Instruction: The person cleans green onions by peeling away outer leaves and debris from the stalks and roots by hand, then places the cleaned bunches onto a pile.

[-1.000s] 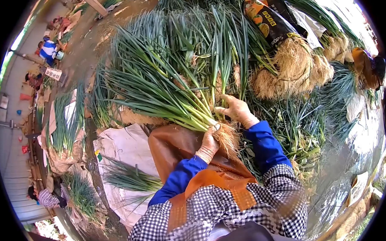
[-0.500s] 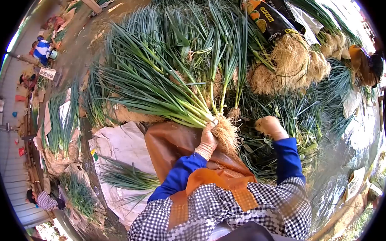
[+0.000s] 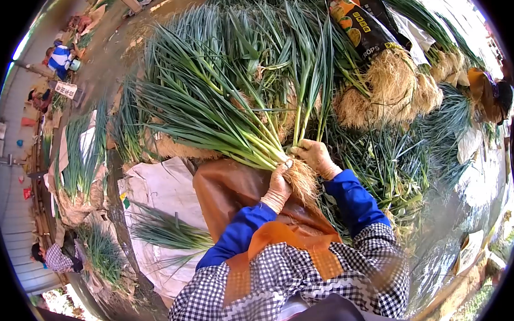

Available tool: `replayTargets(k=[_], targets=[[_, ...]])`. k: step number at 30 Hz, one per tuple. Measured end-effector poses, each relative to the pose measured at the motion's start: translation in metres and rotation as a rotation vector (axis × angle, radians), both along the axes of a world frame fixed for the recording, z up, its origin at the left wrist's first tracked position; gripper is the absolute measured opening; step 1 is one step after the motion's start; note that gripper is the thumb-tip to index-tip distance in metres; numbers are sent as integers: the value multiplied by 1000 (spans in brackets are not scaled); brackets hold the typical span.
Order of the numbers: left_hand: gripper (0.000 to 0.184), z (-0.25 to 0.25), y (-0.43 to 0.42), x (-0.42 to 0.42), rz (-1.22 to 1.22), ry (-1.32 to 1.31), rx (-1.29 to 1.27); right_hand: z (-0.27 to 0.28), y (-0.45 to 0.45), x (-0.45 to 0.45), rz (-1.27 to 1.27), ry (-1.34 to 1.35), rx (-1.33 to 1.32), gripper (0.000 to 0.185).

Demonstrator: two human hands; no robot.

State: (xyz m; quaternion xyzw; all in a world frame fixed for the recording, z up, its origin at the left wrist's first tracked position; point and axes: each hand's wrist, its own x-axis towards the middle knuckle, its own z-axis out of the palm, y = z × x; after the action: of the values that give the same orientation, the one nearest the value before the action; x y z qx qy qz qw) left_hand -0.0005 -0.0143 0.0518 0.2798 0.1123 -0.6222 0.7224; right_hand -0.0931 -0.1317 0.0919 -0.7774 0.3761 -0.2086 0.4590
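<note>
My left hand (image 3: 278, 189) is closed round the pale stem ends of a large bunch of green onions (image 3: 221, 113), above a brown apron (image 3: 229, 187). The bunch's green leaves fan to the upper left, and its tan roots (image 3: 302, 181) hang at the right of this hand. My right hand (image 3: 315, 157) is pinched on the lower end of a few onion stalks (image 3: 302, 116), close beside the bunch. Those stalks stand nearly upright. More green onions (image 3: 190, 35) lie beyond the bunch.
A black printed bag (image 3: 365, 26) lies by rooty bundles (image 3: 390, 82) at the upper right. Loose leaves (image 3: 387, 161) cover the ground at right. A small bunch (image 3: 172, 231) rests on a pale sheet (image 3: 159, 192). Other people (image 3: 59, 261) are at the far left.
My right hand first moved right, away from the bunch, with its fingers closed. It has since come back left to the stalks beside the bunch. My left hand has kept its hold.
</note>
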Motion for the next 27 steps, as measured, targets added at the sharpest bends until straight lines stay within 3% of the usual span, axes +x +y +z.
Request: replayTargets(k=[2, 5, 8, 10, 11, 12, 14, 16, 17, 18, 20, 22, 24, 26, 27], targets=[[23, 4, 0, -1, 1, 6, -3, -4, 6, -5, -27, 131, -349, 27], [22, 2, 3, 1, -2, 38, 8, -11, 0, -9, 42, 103, -479, 23], [27, 18, 8, 6, -67, 60, -157, 21, -8, -15, 102, -87, 474, 18], [32, 32, 6, 7, -68, 48, -179, 12, -3, -9, -1, -539, 1005, 21], [32, 33, 5, 10, -56, 87, -202, 11, 3, -10, 18, -478, 886, 25], [32, 33, 4, 11, -41, 124, -225, 3, 8, -24, 163, -477, 1012, 31], [32, 24, 3, 16, -22, 122, -284, 0, 8, -58, 395, -169, 1086, 30], [33, 31, 4, 14, -22, 22, -227, -14, -7, -82, 686, 530, 665, 30], [35, 25, 4, 14, -16, 33, -238, -29, -12, -89, 907, 996, -130, 38], [35, 22, 4, 14, -31, 36, -235, 27, -14, -70, 506, 1218, -68, 50], [36, 19, 1, 12, -19, 40, -216, 23, -24, -57, 88, 493, 153, 55], [34, 18, 2, 12, -18, 40, -219, 45, -20, -21, 30, 182, 392, 57], [33, 14, 1, 13, 10, 69, -164, 17, -20, 8, 148, 394, -22, 46], [33, 1, 3, 14, 18, -12, -125, 5, -15, 13, 112, 442, -161, 38], [33, 15, 1, 14, 10, 12, -124, 27, -4, 7, 112, 234, -149, 34]])
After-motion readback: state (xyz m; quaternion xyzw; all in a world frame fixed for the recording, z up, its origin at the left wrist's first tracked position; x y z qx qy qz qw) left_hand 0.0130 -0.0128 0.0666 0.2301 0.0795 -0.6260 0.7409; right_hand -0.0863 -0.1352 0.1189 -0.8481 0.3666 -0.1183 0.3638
